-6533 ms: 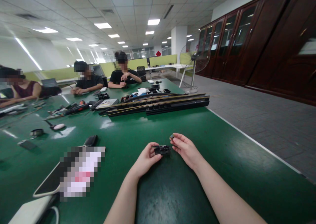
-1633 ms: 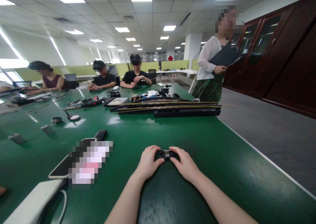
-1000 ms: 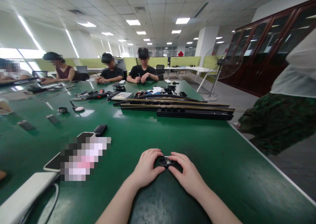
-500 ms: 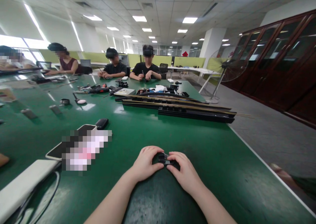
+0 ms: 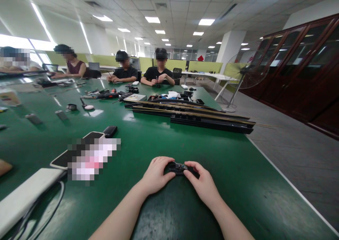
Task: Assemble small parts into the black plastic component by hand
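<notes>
Black plastic device (image 5: 178, 168) sits open side up between the two hands, on or just above the green table (image 5: 148, 137); which is unclear. The left hand (image 5: 156, 173) grips its left end, while the right hand (image 5: 203, 181) pinches its right end. Coloured print on the packet (image 5: 10, 97) at far left is too blurred to read, as are marks on the white box (image 5: 135, 98). Half a second ago, the right fingers covered more of the device's middle, now exposed.
</notes>
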Demonstrator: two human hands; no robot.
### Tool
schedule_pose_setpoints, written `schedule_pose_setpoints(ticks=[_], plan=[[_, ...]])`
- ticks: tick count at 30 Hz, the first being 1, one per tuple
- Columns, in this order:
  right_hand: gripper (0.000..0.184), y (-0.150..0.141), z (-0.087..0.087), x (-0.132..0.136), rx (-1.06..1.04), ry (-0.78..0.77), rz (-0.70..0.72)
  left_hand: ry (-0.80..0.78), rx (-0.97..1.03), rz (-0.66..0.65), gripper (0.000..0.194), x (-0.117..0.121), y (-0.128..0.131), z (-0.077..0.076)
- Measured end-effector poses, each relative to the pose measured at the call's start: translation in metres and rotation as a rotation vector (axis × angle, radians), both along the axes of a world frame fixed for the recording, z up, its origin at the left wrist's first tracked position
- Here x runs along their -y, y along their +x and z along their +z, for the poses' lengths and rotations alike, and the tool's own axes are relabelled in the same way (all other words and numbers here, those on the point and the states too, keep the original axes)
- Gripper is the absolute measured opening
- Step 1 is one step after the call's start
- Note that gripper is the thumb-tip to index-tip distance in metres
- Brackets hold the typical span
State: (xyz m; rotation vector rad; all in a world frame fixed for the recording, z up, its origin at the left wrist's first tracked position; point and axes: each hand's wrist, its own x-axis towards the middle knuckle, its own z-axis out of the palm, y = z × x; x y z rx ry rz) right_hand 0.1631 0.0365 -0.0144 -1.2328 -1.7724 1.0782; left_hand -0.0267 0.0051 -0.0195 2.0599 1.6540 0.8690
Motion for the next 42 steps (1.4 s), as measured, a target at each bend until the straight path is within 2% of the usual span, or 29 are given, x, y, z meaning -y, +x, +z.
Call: schedule_pose_setpoints(ticks=[5, 9, 15, 31, 42], plan=[[0.024, -0.001, -0.001, -0.003, -0.186, -0.068, -0.025, -0.038, 0.014, 0.036, 0.04, 0.0, 0.002, 0.004], [0.033, -0.001, 0.003, -0.005, -0.346, -0.16, -0.094, -0.059, 0.015, 0.04, 0.04, -0.001, 0.002, 0.006], [0.042, 0.002, 0.007, -0.006, -0.478, -0.252, -0.19, -0.055, 0.011, 0.035, 0.041, -0.002, 0.002, 0.005], [0.028, 0.01, 0.009, -0.011, -0.804, -0.425, -0.309, -0.024, -0.006, 0.011, 0.04, -0.002, 0.001, 0.003], [0.018, 0.019, -0.002, -0.02, -0.836, -0.43, -0.303, -0.013, -0.001, -0.011, 0.039, -0.001, 0.0, 0.002]])
